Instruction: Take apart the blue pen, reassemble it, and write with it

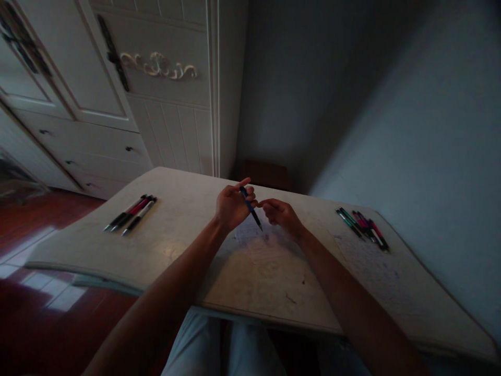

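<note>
A blue pen with a black grip (251,206) lies slanted across the palm side of my left hand (230,209), its tip pointing down toward the table. My left hand is closed on the pen, with one finger stretched out past it. Just to the right, my right hand (284,216) has thumb and fingers pinched together close to the left fingertips. Anything inside that pinch is too small or hidden to make out. Below both hands lies a sheet of paper with faint writing (266,251) on the pale table (188,209).
Several pens (133,213) lie side by side at the table's left. On the right, more pens (362,228) rest beside a written sheet (368,266). A white cabinet (176,125) stands behind the table, and a bluish wall (422,146) runs along the right.
</note>
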